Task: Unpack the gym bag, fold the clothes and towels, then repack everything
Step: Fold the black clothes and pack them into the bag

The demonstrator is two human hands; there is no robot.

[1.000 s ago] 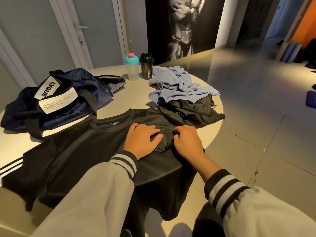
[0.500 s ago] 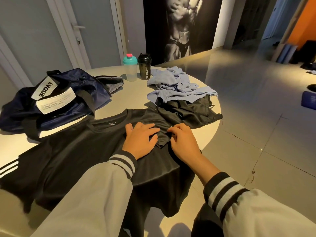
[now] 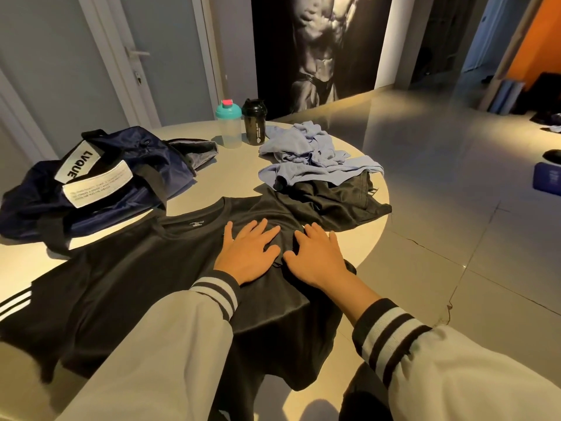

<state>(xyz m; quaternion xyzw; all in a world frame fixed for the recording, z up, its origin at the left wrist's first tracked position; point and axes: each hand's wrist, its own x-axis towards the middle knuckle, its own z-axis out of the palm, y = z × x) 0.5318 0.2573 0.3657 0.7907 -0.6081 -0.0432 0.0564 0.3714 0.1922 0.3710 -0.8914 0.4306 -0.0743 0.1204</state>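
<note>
Round desk (image 3: 243,177) at frame centre carries the shirt (image 3: 136,268), its collar toward the top and its bulk left of both hands. Left hand (image 3: 247,253) and right hand (image 3: 315,258) press flat on it, fingers spread and gripping nothing. The left hand is nearer the collar.

A round pale table (image 3: 243,168) holds a navy gym bag (image 3: 100,183), a black T-shirt (image 3: 136,268) and black shorts (image 3: 337,202). A clear bottle (image 3: 229,129) and a black bottle (image 3: 255,124) stand near the crumpled blue cloth (image 3: 306,156).
</note>
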